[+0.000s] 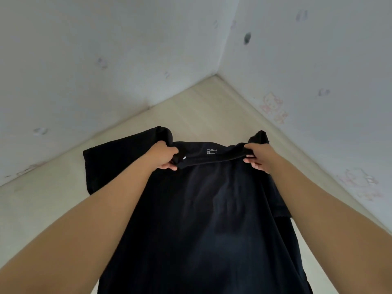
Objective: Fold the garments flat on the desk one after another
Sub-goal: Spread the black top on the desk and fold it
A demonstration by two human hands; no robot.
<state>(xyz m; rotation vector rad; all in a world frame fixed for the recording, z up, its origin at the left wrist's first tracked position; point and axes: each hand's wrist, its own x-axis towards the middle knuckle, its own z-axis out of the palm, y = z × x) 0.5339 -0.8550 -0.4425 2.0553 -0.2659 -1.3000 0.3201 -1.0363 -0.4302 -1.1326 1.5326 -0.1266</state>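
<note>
A black short-sleeved shirt [201, 219] stretches from the bottom of the view up toward the desk corner, collar end farthest from me. A small white label shows inside the collar. My left hand [164, 155] grips the left shoulder beside the collar. My right hand [257, 155] grips the right shoulder, fingers curled under the cloth. The left sleeve spreads out to the left over the light wooden desk [53, 198]. The right sleeve hangs folded down along my right forearm. The shirt's lower hem is out of view.
The desk sits in a corner between two white walls [106, 60] with faint cartoon cat prints. Bare desk surface shows beyond the collar toward the corner and on both sides of the shirt.
</note>
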